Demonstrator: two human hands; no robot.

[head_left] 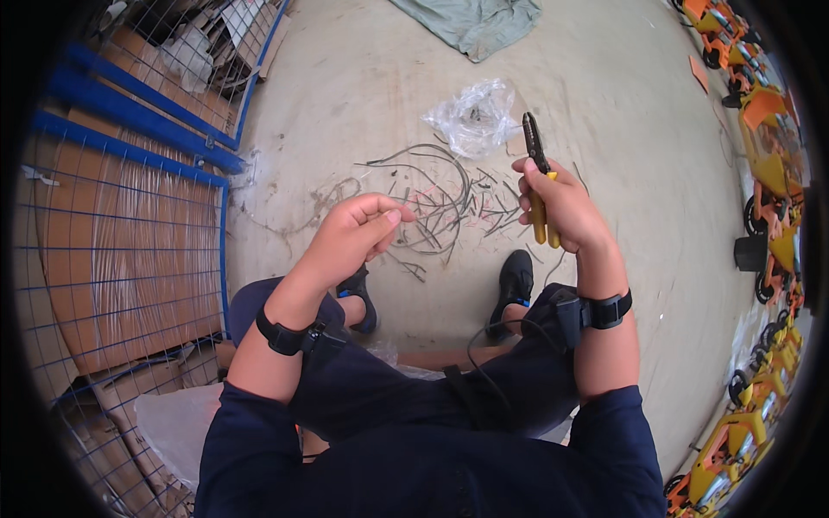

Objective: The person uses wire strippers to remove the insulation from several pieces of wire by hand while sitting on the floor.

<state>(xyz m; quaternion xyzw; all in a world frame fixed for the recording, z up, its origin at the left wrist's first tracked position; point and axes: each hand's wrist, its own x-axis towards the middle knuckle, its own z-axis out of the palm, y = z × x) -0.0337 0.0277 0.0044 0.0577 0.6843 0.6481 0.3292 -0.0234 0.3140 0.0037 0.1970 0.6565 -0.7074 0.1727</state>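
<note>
The right hand (566,203) gripped pliers (534,142) right of centre; the left hand (358,229), left of centre, was curled, thumb against forefinger, any contents unclear. Wires (467,188) littered the floor (345,104) mid-frame, below a plastic bag (475,116) at upper centre.

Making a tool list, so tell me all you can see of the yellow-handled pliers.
The pliers, with a dark, metal-looking head and two yellow, plastic-looking handles, are held by the right hand, above the pale, concrete-looking floor. The head points forward, leaning left; the handles point backward, close together. The hand partly hides them.
</note>
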